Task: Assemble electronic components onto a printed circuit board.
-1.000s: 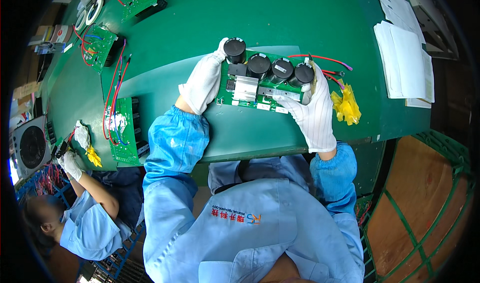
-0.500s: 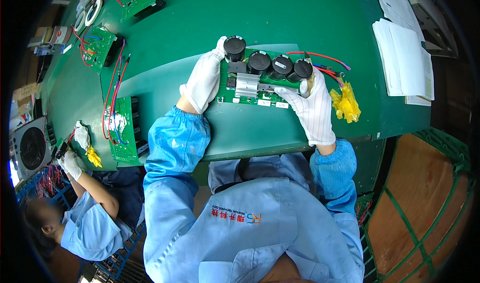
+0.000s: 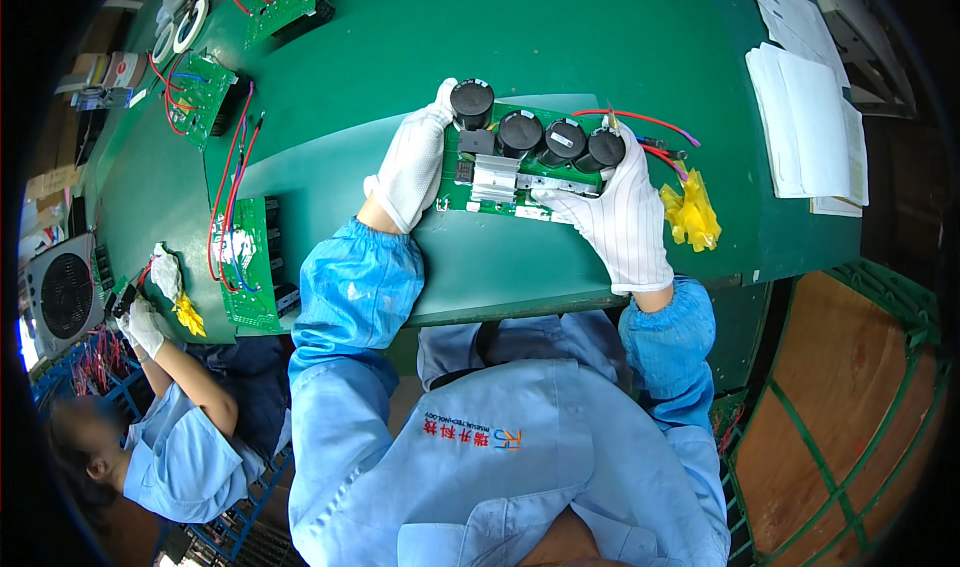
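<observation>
The board (image 3: 527,167) lies between the person's two gloved hands, at the near side of the green surface (image 3: 480,27) and above a paler sheet (image 3: 440,277); whether it rests there or is lifted slightly, I cannot tell. Its long axis runs left to right across the person's front, so each hand has one short end, and neither is nearer: both touch it.

The left hand (image 3: 412,167) is closed around the left end, beside the leftmost of four black capacitors (image 3: 520,134), its fingers mostly hidden. The right hand (image 3: 622,217) is partly closed on the right end, its thumb reaching left over the near edge toward the silver heatsink (image 3: 495,179) and its fingers around the far side. A thin dark tip shows by those fingers, too small to identify.

Red wires (image 3: 640,122) trail right from the board, beyond the right hand; a yellow bundle (image 3: 692,212) lies just right of that hand.

For writing, the shirt (image 3: 510,397) bears a red and blue logo with lettering, upside down here. A capacitor top has a small white label (image 3: 563,138), too fine to read, as are the papers (image 3: 805,117) at far right.
</observation>
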The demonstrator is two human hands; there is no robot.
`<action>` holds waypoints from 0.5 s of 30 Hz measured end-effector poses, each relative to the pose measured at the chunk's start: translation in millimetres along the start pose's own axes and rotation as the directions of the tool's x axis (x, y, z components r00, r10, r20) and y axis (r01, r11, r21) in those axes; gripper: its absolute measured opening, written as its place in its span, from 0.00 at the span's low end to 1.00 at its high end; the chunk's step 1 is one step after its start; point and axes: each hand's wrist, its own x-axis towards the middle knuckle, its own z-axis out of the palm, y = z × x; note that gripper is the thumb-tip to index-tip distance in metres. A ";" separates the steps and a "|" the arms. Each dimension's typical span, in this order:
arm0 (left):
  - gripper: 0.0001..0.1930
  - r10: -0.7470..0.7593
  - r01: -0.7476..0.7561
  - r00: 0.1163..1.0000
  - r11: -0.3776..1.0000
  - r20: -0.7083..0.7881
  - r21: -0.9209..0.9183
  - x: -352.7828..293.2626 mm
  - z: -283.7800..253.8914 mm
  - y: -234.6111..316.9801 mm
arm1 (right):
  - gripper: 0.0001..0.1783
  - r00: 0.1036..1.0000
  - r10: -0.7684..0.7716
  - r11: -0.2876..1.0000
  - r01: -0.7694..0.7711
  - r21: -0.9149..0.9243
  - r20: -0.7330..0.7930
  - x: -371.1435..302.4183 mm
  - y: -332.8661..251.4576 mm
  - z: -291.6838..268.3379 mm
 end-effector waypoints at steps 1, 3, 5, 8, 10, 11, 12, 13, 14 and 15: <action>0.23 0.000 0.000 1.000 1.000 -0.010 -0.004 -0.9 2.2 1.4 | 0.62 1.000 0.001 1.000 -0.001 -0.004 -0.008 -0.1 1.6 1.4; 0.23 -0.001 0.000 1.000 1.000 -0.029 -0.011 -3.5 9.0 5.9 | 0.62 1.000 0.003 1.000 -0.003 -0.011 -0.024 -0.5 6.6 5.0; 0.24 0.071 -0.071 0.996 0.997 -0.048 0.009 -3.2 8.1 2.8 | 0.61 1.000 0.009 1.000 -0.009 -0.019 0.000 -0.2 6.7 4.7; 0.24 0.135 -0.132 0.990 0.989 -0.045 0.070 -4.7 9.1 3.3 | 0.60 0.999 0.013 1.000 -0.013 -0.010 0.030 -0.5 5.4 -0.6; 0.23 0.102 -0.101 0.993 0.995 -0.061 0.022 -8.6 12.1 6.2 | 0.58 0.997 0.039 0.992 -0.047 0.115 0.073 1.9 3.1 -8.7; 0.23 0.054 -0.059 0.995 0.997 -0.081 -0.052 -11.4 15.6 8.7 | 0.56 0.992 0.059 0.969 -0.083 0.231 0.109 4.5 2.3 -14.5; 0.23 0.004 -0.017 0.995 0.992 -0.097 -0.127 -13.3 19.1 10.9 | 0.54 0.986 0.074 0.932 -0.121 0.343 0.148 6.4 0.7 -18.5; 0.21 0.082 -0.085 0.985 0.996 -0.149 -0.016 -14.7 22.9 12.5 | 0.46 0.982 0.140 0.813 -0.186 0.552 0.125 2.9 -3.5 -22.7; 0.20 0.075 -0.071 0.987 0.997 -0.139 0.035 -14.2 22.7 14.1 | 0.34 0.976 0.199 0.862 -0.215 0.458 0.085 1.8 -3.7 -35.5; 0.20 0.068 -0.057 0.989 0.995 -0.129 0.086 -13.5 21.6 16.2 | 0.28 0.948 0.289 0.744 -0.312 0.591 0.136 -3.0 -1.3 -46.5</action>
